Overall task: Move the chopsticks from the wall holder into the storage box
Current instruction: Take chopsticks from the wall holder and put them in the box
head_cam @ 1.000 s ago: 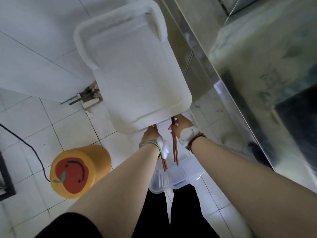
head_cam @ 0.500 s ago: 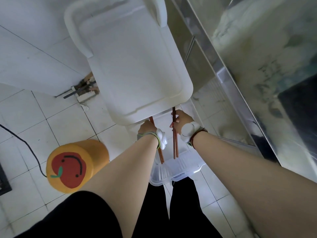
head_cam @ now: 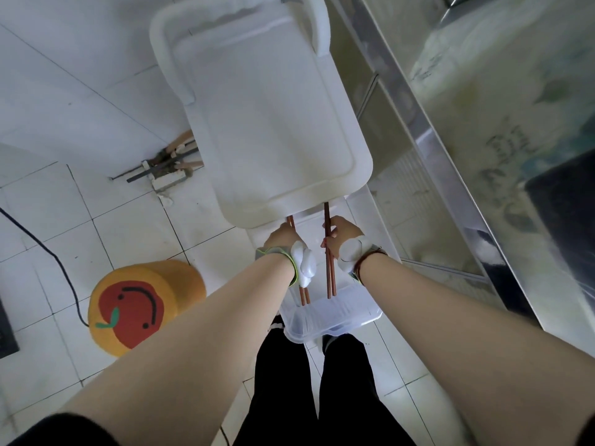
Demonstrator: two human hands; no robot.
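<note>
Chopsticks: left hand (head_cam: 280, 235) grips one pair (head_cam: 304, 293), right hand (head_cam: 342, 233) another (head_cam: 331, 278), above clear storage box (head_cam: 335, 320).

Your left hand (head_cam: 281, 236) grips a pair of brown chopsticks (head_cam: 304, 292), and your right hand (head_cam: 341, 235) grips a second pair (head_cam: 331, 278); both pairs point down over the clear storage box (head_cam: 335, 323) on the tiled floor (head_cam: 122, 226). At 12 o'clock from your hands, a white board (head_cam: 267, 117) hides the upper ends. At 9 o'clock sits an orange stool (head_cam: 141, 304); a steel bench (head_cam: 483, 123) runs along 3 o'clock.
</note>
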